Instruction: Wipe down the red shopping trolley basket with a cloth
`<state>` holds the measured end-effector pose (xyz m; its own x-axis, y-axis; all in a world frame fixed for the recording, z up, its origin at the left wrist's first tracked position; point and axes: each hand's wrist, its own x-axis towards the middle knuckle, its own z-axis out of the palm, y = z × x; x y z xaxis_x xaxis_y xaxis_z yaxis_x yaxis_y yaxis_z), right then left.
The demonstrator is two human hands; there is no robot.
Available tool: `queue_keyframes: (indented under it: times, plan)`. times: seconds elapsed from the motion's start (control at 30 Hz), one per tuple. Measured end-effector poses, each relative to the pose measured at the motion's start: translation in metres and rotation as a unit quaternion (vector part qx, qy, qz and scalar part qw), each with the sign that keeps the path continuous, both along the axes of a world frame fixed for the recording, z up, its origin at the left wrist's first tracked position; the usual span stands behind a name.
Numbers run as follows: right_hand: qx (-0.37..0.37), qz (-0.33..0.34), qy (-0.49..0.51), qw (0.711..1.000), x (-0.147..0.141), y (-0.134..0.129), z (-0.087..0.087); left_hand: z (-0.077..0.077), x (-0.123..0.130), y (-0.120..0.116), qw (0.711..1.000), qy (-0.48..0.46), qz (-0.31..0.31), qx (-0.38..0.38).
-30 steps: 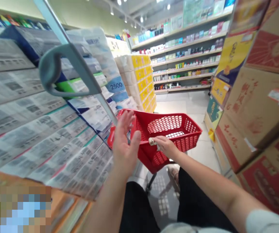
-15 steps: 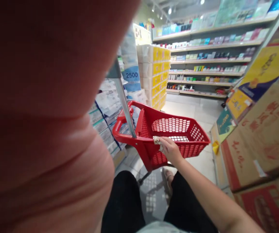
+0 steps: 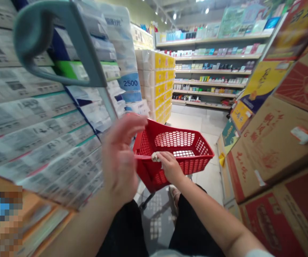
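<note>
Stacked packs (image 3: 44,135) and cartons (image 3: 266,142) flank the red cart (image 3: 148,175).

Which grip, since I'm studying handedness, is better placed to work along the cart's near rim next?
Likely the right grip: it pinches a pale wad at the cart's near rim. The left grip looks blurred and shows nothing held.

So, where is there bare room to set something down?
Inside the red basket, within its mesh walls, and on the floor tiles between yellow-fronted packs and cartons. Crowded: the left, with stacked packages, and the basket's near rim, by the right hand.
</note>
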<state>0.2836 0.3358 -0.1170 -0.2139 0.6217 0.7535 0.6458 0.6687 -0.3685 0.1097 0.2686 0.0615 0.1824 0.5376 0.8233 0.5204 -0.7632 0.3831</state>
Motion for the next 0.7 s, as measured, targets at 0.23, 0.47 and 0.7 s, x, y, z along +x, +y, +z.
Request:
queue_keyframes:
  times: [0.23, 0.47, 0.7]
  plan:
    - [0.003, -0.042, -0.02, 0.999, 0.032, 0.0, -0.004, -0.11, 0.011, 0.082, 0.915, 0.359, 0.184, 0.007]
    - [-0.016, -0.112, 0.071, 0.991, 0.019, 0.018, -0.004, -0.123, 0.02, 0.11, 0.893, 0.372, 0.243, 0.068]
    - [0.032, -0.066, -0.007, 0.997, 0.03, 0.056, -0.006, -0.119, 0.039, 0.148, 0.886, 0.375, 0.262, 0.076]
